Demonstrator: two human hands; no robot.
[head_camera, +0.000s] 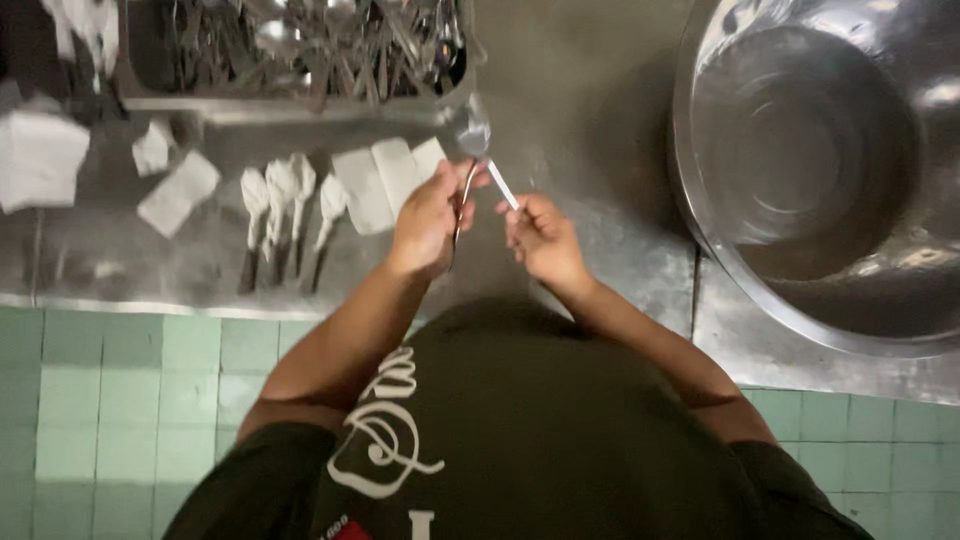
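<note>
Steel covers the whole surface (600, 110) you stand at, with green tiles on the floor below its front edge. Your left hand (428, 215) is closed round the handle of a metal spoon (468, 150), bowl pointing away from you, while your right hand (540, 235) pinches a thin white strip of paper (503, 186) just beside that handle. Judge the spoon light, stiff and slick, so grip low on the handle; the paper is flimsy and will tear, so take it by its end.

Left of the spoon lie four wrapped utensils (285, 205), three flat napkins (390, 180) and about three loose white pieces further left. Behind the spoon sits one tray (290, 105) heaped with cutlery, too many to count. Right of the spoon stands one big steel bowl (820, 170).
</note>
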